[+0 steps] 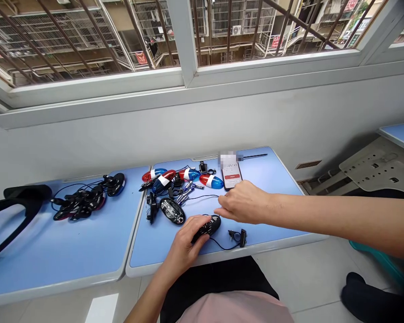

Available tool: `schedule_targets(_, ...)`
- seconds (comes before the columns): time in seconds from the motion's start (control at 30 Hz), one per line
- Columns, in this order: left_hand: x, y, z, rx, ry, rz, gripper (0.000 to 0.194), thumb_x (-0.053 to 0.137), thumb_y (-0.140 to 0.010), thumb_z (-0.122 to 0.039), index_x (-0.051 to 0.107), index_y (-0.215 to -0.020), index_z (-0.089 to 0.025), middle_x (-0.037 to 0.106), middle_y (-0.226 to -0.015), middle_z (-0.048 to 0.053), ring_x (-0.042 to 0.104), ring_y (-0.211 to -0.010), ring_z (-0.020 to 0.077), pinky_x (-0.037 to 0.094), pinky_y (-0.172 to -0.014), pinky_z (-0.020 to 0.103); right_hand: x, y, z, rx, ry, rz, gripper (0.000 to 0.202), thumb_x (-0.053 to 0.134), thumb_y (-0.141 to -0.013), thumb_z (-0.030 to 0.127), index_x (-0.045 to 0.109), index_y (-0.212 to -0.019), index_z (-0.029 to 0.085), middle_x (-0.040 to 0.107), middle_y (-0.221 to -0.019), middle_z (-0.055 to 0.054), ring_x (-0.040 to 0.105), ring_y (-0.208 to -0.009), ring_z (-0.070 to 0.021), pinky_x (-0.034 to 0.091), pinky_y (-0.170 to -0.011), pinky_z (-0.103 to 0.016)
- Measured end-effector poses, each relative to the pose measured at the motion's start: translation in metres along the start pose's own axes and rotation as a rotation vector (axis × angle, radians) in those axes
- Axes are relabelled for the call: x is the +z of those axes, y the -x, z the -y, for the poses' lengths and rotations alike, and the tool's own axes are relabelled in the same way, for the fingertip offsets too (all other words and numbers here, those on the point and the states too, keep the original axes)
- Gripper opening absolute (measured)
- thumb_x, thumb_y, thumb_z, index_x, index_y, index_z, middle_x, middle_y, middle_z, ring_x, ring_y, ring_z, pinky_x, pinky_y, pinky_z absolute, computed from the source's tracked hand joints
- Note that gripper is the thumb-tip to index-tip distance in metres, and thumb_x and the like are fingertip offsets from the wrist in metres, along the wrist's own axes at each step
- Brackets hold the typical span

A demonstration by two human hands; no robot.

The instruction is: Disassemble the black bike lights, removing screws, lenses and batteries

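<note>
My left hand (190, 240) is wrapped round a black oval electronic housing (207, 228), its inner side facing up at the front of the table. A thin wire runs from it to a small black clip-on switch (242, 237) lying to its right. My right hand (244, 202) is closed just right of and above the housing; what its fingers hold, if anything, is hidden. Left of my left hand lies a second open oval housing (173, 211) with its insides showing. Behind it are several red-white-blue oval covers (211, 181) and loose batteries (185, 195).
A phone (231, 174) showing a timer lies behind my right hand, near a thin dark rod (256, 156). On the adjoining left table (87, 246) are a tangle of black wired units (84, 204) and a black curved frame (27, 211). A wall and barred window stand behind.
</note>
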State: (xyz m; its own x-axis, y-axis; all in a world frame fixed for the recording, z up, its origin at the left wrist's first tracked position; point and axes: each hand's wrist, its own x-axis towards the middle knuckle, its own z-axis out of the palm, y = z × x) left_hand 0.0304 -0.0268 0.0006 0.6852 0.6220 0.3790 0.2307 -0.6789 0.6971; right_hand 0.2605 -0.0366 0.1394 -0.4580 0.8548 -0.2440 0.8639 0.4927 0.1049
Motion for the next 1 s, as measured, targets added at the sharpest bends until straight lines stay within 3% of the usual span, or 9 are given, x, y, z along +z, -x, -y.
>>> schedule_targets(0.07, -0.0002, 0.0002, -0.0004, -0.003, -0.004, -0.004, 0.040, 0.057, -0.096, -0.018, 0.054, -0.135, -0.026, 0.068, -0.124, 0.010, 0.060, -0.119, 0.0255, 0.049, -0.102, 0.047, 0.0009, -0.0003, -0.0008, 0.029, -0.042, -0.037, 0.034, 0.039, -0.104, 0.039, 0.062, -0.102, 0.013, 0.072, -0.084, -0.010, 0.065, -0.065, -0.0213, 0.023, -0.051, -0.027)
schedule_targets(0.2, 0.0002, 0.0003, -0.0007, -0.003, -0.001, -0.008, 0.040, 0.057, -0.095, -0.018, 0.054, -0.135, -0.026, 0.068, -0.124, 0.009, 0.060, -0.120, 0.0256, 0.049, -0.103, 0.047, 0.0035, -0.0031, -0.0031, -0.141, -0.085, -0.022, 0.022, 0.049, -0.102, 0.030, 0.059, -0.114, 0.015, 0.072, -0.100, -0.009, 0.065, -0.068, -0.0178, 0.021, -0.050, -0.028)
schedule_targets(0.37, 0.0007, 0.0005, 0.0004, -0.008, -0.005, -0.001, 0.041, 0.057, -0.096, -0.017, 0.053, -0.135, -0.026, 0.068, -0.125, 0.009, 0.059, -0.121, 0.0252, 0.049, -0.103, 0.046, 0.0003, -0.0015, -0.0039, 0.036, -0.137, 0.038, 0.030, 0.047, -0.102, 0.039, 0.061, -0.103, 0.013, 0.072, -0.083, -0.010, 0.067, -0.070, -0.0228, 0.025, -0.051, -0.028)
schedule_targets(0.53, 0.0011, 0.0014, 0.0006, -0.003, -0.003, -0.010, 0.043, 0.059, -0.095, -0.017, 0.051, -0.136, -0.027, 0.066, -0.128, 0.008, 0.058, -0.122, 0.0243, 0.048, -0.104, 0.044, -0.0025, 0.0036, -0.0019, -0.171, -0.128, 0.069, 0.019, 0.052, -0.093, 0.012, 0.055, -0.112, 0.013, 0.072, -0.095, -0.009, 0.065, -0.066, -0.0183, 0.026, -0.049, -0.027)
schedule_targets(0.6, 0.0012, 0.0011, 0.0002, -0.005, -0.001, -0.004, 0.044, 0.058, -0.095, -0.016, 0.051, -0.136, -0.028, 0.066, -0.128, 0.008, 0.058, -0.121, 0.0236, 0.048, -0.104, 0.043, -0.0027, 0.0019, 0.0008, -0.128, -0.019, 0.075, 0.015, 0.049, -0.098, 0.020, 0.057, -0.108, 0.012, 0.072, -0.085, -0.009, 0.065, -0.065, -0.0204, 0.026, -0.050, -0.028)
schedule_targets(0.73, 0.0008, 0.0002, -0.0005, -0.003, 0.002, 0.004, 0.044, 0.057, -0.095, -0.016, 0.050, -0.137, -0.028, 0.067, -0.126, 0.008, 0.058, -0.120, 0.0238, 0.048, -0.103, 0.043, -0.0030, -0.0016, 0.0024, 0.006, 0.006, 0.020, 0.041, 0.035, -0.105, 0.046, 0.060, -0.103, 0.013, 0.071, -0.076, -0.009, 0.066, -0.066, -0.0229, 0.026, -0.052, -0.027)
schedule_targets(0.87, 0.0005, 0.0001, -0.0007, -0.011, -0.003, -0.001, 0.044, 0.058, -0.095, -0.016, 0.051, -0.137, -0.028, 0.066, -0.128, 0.007, 0.058, -0.122, 0.0237, 0.047, -0.105, 0.043, 0.0005, 0.0009, -0.0034, -0.161, -0.074, -0.030, 0.019, 0.044, -0.101, 0.024, 0.055, -0.114, 0.016, 0.071, -0.098, -0.009, 0.064, -0.067, -0.0179, 0.023, -0.050, -0.027)
schedule_targets(0.93, 0.0006, 0.0000, -0.0007, -0.017, -0.008, -0.001, 0.044, 0.057, -0.095, -0.017, 0.051, -0.137, -0.028, 0.066, -0.129, 0.008, 0.057, -0.122, 0.0239, 0.047, -0.104, 0.043, 0.0034, 0.0021, -0.0055, -0.223, -0.040, 0.009, 0.018, 0.046, -0.098, 0.013, 0.056, -0.113, 0.015, 0.071, -0.097, -0.009, 0.063, -0.064, -0.0164, 0.021, -0.048, -0.028)
schedule_targets(1.0, 0.0008, 0.0000, -0.0005, -0.018, -0.012, -0.006, 0.044, 0.058, -0.095, -0.017, 0.051, -0.137, -0.028, 0.066, -0.128, 0.008, 0.058, -0.121, 0.0243, 0.048, -0.103, 0.043, 0.0057, 0.0025, -0.0058, -0.154, 0.010, 0.031, 0.018, 0.044, -0.101, 0.021, 0.059, -0.107, 0.012, 0.071, -0.086, -0.009, 0.063, -0.061, -0.0179, 0.020, -0.048, -0.029)
